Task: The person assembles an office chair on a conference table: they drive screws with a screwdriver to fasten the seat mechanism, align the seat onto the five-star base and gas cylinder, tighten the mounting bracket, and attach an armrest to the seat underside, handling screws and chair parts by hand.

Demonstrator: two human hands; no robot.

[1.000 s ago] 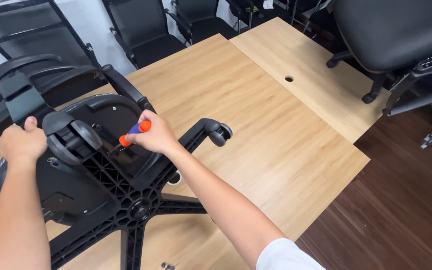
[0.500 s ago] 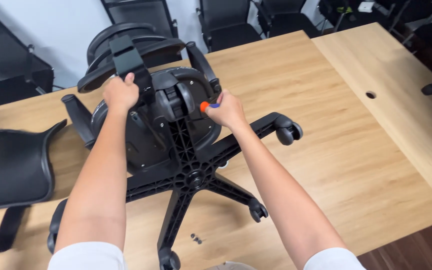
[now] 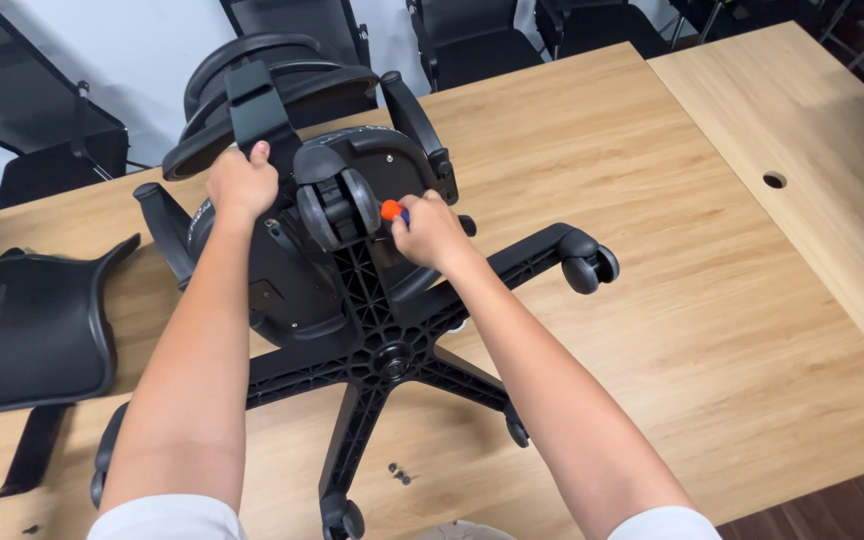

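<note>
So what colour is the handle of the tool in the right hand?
Orange at the end with a bit of blue below, seen in the head view: the tool handle sticks out of the right hand.

View: now centred over the upturned office chair (image 3: 352,270), earlier seen from its left | left hand (image 3: 240,183): now on the seat edge beside the back bracket | right hand (image 3: 432,230): orange-handled screwdriver (image 3: 392,210) now nearer the seat mechanism | worktop (image 3: 652,250): unchanged, omitted.

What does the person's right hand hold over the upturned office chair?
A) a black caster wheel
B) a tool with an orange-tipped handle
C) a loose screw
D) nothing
B: the right hand grips a tool whose orange end shows beside the fist, above the upturned office chair.
</note>
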